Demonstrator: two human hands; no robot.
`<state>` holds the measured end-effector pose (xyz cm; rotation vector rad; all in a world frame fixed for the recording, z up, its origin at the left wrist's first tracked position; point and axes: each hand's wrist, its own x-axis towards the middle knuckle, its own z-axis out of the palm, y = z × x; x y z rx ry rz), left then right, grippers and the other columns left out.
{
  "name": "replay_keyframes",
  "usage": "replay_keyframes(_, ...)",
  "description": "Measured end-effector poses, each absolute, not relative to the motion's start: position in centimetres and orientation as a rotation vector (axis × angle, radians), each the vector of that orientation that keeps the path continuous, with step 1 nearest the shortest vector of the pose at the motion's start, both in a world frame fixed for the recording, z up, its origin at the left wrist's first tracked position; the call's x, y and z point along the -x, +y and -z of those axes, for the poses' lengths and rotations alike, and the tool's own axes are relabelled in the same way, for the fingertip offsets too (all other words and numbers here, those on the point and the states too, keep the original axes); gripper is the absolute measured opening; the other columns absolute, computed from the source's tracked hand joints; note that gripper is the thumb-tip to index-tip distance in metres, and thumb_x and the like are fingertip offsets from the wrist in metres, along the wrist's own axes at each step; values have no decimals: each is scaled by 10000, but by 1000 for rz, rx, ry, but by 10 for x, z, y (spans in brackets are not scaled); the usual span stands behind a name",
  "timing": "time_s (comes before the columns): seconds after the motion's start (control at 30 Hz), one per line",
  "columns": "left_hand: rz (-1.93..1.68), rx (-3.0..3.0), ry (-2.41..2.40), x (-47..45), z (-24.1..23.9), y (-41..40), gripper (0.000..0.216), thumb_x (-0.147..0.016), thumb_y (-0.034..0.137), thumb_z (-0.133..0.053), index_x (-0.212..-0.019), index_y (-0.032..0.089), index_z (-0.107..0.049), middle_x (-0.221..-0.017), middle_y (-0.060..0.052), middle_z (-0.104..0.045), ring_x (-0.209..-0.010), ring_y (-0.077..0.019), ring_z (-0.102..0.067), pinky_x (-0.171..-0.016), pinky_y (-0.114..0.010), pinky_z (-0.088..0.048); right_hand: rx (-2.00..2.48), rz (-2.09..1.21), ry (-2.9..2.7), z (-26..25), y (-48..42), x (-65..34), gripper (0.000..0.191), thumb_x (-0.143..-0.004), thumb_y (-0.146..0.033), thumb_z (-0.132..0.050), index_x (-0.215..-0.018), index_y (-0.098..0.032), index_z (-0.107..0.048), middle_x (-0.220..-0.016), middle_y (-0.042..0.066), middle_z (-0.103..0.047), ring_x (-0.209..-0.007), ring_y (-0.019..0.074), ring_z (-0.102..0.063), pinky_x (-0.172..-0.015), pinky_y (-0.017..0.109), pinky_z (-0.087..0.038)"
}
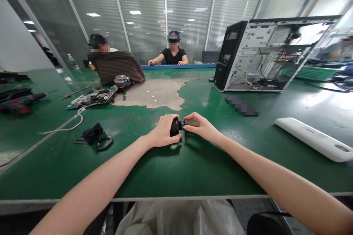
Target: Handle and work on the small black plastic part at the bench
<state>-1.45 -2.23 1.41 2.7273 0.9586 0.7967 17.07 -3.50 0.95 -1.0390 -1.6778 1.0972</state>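
My left hand (163,131) is curled round a small black rounded part (174,126), holding it just above the green table mat (171,169). My right hand (200,126) meets it from the right, thumb and forefinger pinched on a tiny black piece (183,124) at the part's right end. Both hands are closed and touch the same assembly near the middle of the table.
A black bracket and ring (95,137) lie to the left, with a white cable (68,125) and a circuit board (93,97) behind. An open computer case (264,57) stands at the back right. A white panel (314,137) lies right. Other people sit across the table.
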Motion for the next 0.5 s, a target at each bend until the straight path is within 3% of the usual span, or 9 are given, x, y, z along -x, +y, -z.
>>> replay_keyframes(0.33,-788,-2775,931,14,-15,-29,534,-674,340,-527,-1129,177,-302,-1039,-91,-442,-953,-235,-418,-838,-404,-310,1005,-1361,-1567,-6,-29,-163,307,-624,-274,-658,-877,-158,-527,-822,22,-593,-719,114,-571,-705,301,-476)
replay_keyframes(0.5,-784,-2824,891,16,-14,-31,573,-667,345,-536,-1147,172,-275,-1095,-106,-417,-1009,-246,-389,-862,-413,-297,1018,-1286,-1672,-9,-26,-165,300,-580,-244,-687,-821,-148,-537,-787,14,-603,-709,117,-572,-731,318,-462)
